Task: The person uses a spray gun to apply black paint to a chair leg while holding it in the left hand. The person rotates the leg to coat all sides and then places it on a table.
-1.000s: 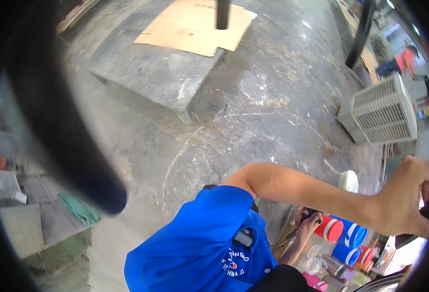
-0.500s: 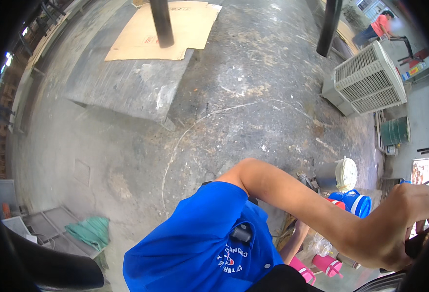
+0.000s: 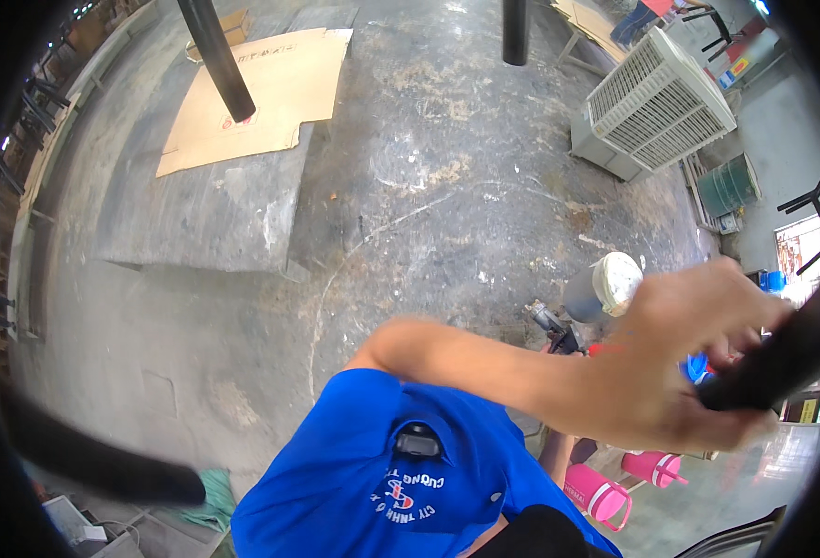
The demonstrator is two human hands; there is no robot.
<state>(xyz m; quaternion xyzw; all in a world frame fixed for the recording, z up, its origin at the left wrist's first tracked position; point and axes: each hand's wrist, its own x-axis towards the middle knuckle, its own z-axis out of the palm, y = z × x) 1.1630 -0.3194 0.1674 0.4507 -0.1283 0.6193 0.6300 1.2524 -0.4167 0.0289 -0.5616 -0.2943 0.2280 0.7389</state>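
My left arm, in a blue sleeve (image 3: 336, 418), crosses to the right. My left hand (image 3: 680, 344), a little blurred, is closed around a thick black tube (image 3: 773, 363) at the right edge. Behind that arm, part of my right forearm (image 3: 557, 456) shows. Most of my right hand (image 3: 553, 347) is hidden; its fingers appear to be around a grey-and-black hand tool (image 3: 559, 327) just beyond the left forearm. Other black tubes (image 3: 215, 60) hang close in view at the top and lower left.
A cardboard sheet (image 3: 271, 79) lies on a low grey platform (image 3: 215, 214). A white-lidded bucket (image 3: 615, 284), pink tumblers (image 3: 598, 493) and a partly hidden blue container (image 3: 695, 367) are at right. Beyond stand an air cooler (image 3: 656, 102), a green drum (image 3: 728, 186) and another person (image 3: 638, 19).
My view has shifted, so the floor objects sit differently. My left hand has moved left in the picture, and more of the black tube shows. The grey-and-black tool is more visible.
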